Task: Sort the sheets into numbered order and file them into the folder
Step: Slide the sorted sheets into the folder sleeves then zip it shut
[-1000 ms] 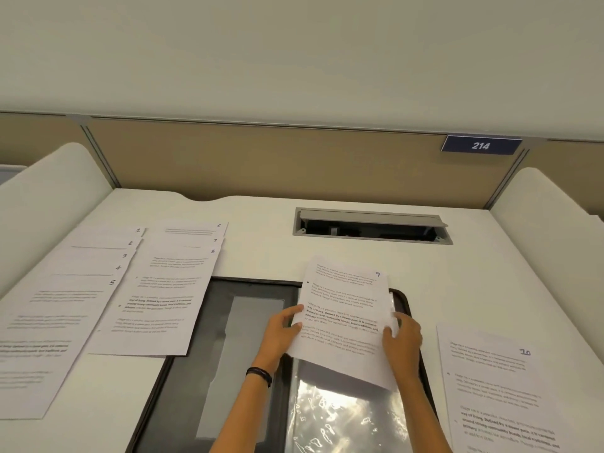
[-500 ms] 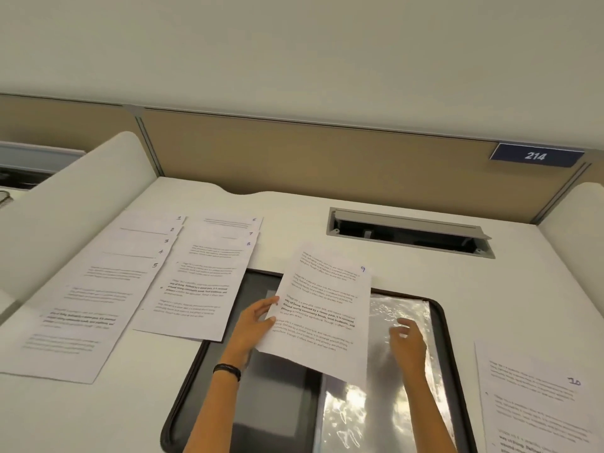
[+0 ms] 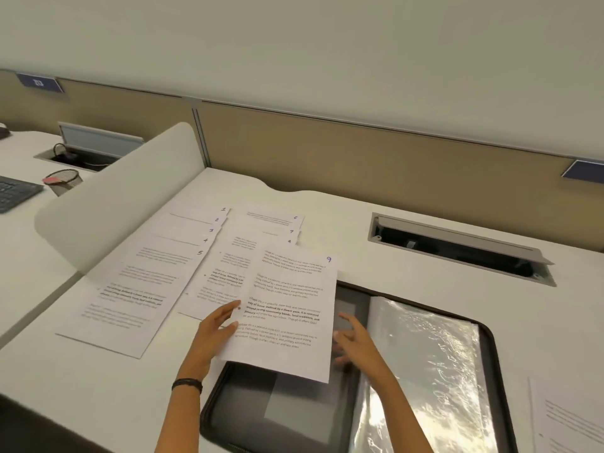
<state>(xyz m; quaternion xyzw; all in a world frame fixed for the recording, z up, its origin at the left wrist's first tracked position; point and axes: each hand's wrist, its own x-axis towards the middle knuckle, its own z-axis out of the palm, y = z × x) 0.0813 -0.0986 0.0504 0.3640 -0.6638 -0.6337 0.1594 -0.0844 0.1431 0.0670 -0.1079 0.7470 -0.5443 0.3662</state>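
My left hand (image 3: 218,331) pinches the left edge of the sheet numbered 9 (image 3: 287,315) and holds it in the air over the desk and the folder's left side. My right hand (image 3: 354,341) hovers just right of that sheet with fingers spread, holding nothing. The black folder (image 3: 490,364) lies open, with shiny clear sleeves (image 3: 428,371) on its right half. Left of it lie two fanned rows of sheets: numbers 1 to 5 (image 3: 143,289) and numbers 6 to 8 (image 3: 228,266), the last partly hidden behind sheet 9.
Another printed sheet (image 3: 572,416) lies at the right edge. A cable hatch (image 3: 457,248) is open in the desk behind the folder. A white curved divider (image 3: 124,197) bounds the desk on the left; beyond it stand a mesh cup (image 3: 63,181) and a keyboard (image 3: 14,192).
My left hand has carried sheet 9 leftwards from above the folder's sleeves towards the fanned rows. My right hand has let go of the sheet. The view has swung left.
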